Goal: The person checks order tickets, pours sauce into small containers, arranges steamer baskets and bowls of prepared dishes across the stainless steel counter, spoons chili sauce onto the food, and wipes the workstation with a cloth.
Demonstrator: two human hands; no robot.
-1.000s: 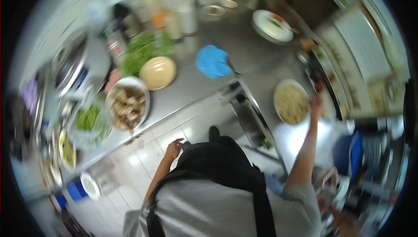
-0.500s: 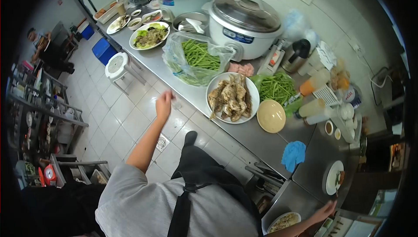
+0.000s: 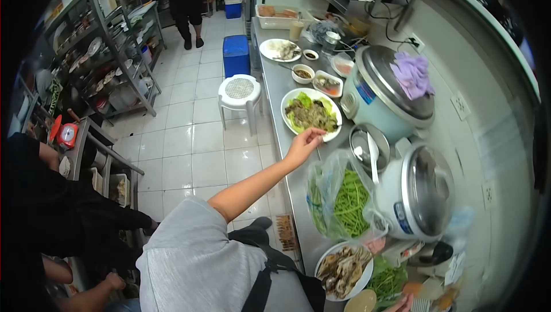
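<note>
My left hand (image 3: 309,141) reaches over the near edge of a white oval plate (image 3: 285,105) of lettuce and cooked, shredded-looking food (image 3: 310,114). Its fingers are curled together at the food's edge; whether anything is pinched between them is hidden. My right hand (image 3: 405,304) shows only partly at the bottom edge, close to leafy green vegetables (image 3: 387,280) and a tan bowl (image 3: 361,301). Between the hands are a plastic bag of green beans (image 3: 351,203) and a white plate of browned fish (image 3: 343,269).
Two large rice cookers (image 3: 385,85) (image 3: 396,203) and a metal bowl (image 3: 370,143) line the wall side. Small sauce dishes (image 3: 302,73) stand farther along the counter. A white stool (image 3: 239,91) and a blue bin (image 3: 236,55) are on the floor. Co-workers stand at left and far back.
My view has turned left along the counter. My left hand has moved from beside the counter to the lettuce plate. My right hand has left the small white plate's side.
</note>
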